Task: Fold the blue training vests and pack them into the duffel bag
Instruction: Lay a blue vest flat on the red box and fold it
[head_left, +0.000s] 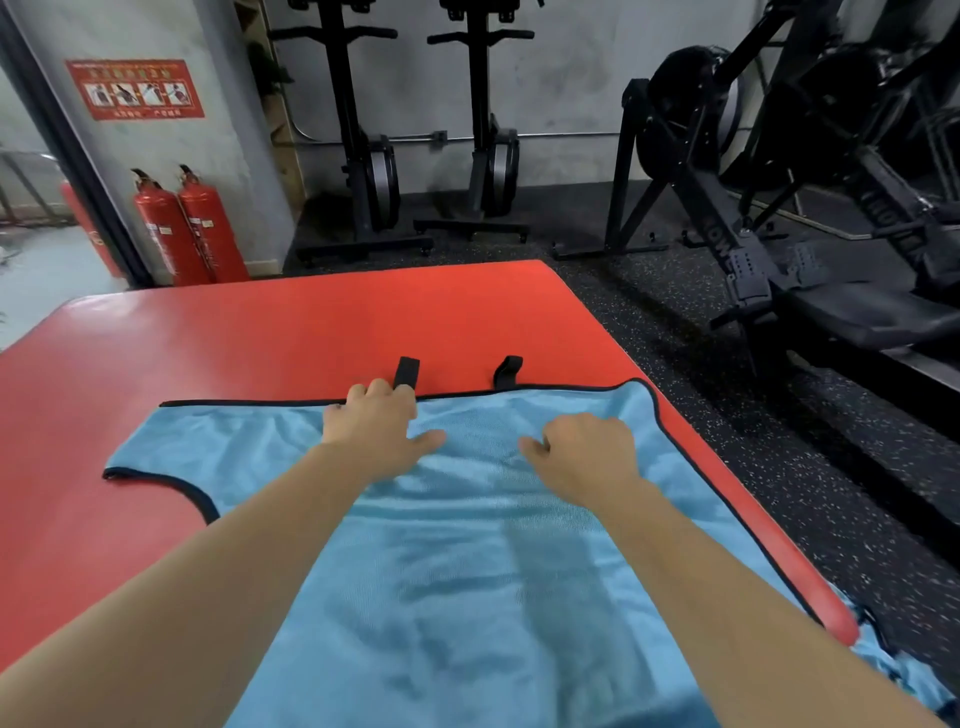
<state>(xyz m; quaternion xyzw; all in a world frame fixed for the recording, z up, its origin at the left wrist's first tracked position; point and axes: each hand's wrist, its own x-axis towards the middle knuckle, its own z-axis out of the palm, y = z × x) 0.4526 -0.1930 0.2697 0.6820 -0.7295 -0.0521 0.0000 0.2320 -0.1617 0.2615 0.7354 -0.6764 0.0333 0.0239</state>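
A blue training vest (457, 561) with black trim lies spread flat on a red padded mat (291, 332). My left hand (376, 426) rests palm-down on the vest near its far hem, fingers reaching the black edge. To its right, my right hand (584, 449) lies on the fabric with fingers curled under; whether it pinches the cloth is hidden. Two black straps (457, 371) stick out from under the far hem. More blue fabric (904, 675) hangs off the mat's right corner. No duffel bag is in view.
The mat's right edge drops to a black speckled floor (779, 467). Rowing machines (831, 234) stand at right, two upright black machines (374, 171) at the back wall. Two red fire extinguishers (189, 228) stand at back left.
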